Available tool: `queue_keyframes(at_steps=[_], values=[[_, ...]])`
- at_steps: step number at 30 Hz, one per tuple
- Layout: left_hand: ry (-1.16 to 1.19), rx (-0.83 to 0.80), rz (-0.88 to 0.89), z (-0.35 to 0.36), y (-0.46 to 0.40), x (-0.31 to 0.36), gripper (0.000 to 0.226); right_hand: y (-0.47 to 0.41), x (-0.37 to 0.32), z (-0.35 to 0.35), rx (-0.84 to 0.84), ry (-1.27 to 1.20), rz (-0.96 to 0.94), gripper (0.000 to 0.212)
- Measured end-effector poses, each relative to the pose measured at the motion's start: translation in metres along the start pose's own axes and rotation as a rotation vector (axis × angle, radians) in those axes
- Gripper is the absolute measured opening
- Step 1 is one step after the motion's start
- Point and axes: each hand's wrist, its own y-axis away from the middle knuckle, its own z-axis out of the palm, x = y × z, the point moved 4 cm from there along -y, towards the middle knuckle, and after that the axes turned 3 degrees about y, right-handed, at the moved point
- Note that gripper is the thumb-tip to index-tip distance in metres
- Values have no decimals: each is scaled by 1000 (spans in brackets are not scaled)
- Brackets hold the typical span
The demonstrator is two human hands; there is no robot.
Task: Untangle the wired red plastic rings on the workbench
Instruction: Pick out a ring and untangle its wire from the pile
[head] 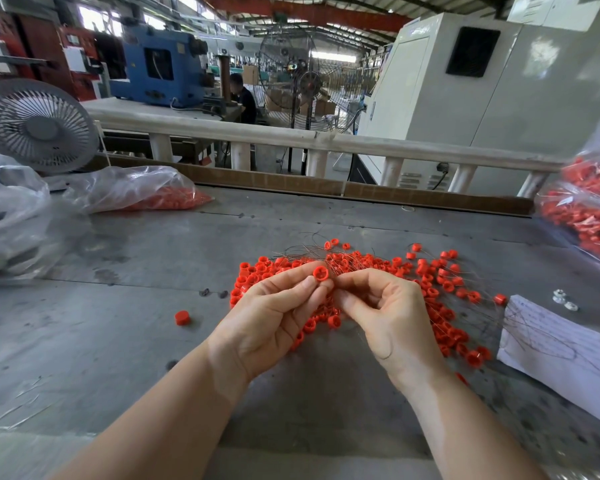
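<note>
A daylit factory hall holds a blue machine (158, 69), 2 fans and a white cabinet (465, 98).

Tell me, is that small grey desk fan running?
Cannot tell. The small grey desk fan shows only its still grille; the blades behind are hidden.

At centre we see our left hand (274, 317) pinching one small red plastic ring (320, 273), our right hand (385, 313) pinching thin wire beside it. The tangled pile of red rings (430, 289) spreads toward three o'clock across the grey metal workbench (118, 341); a lone red cap (181, 317) lies at nine o'clock.
</note>
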Motion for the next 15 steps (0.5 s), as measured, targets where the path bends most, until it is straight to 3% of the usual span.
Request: queue_keyframes(at_steps=[6, 12, 15], values=[[-27, -60, 10, 3, 1, 0, 22, 1, 4, 3, -68, -262, 183, 7], [-45, -97, -5, 4, 2, 0, 22, 2, 8, 4, -82, -362, 282, 20], [-45, -93, -3, 4, 2, -1, 22, 2, 10, 4, -86, -366, 310, 16]])
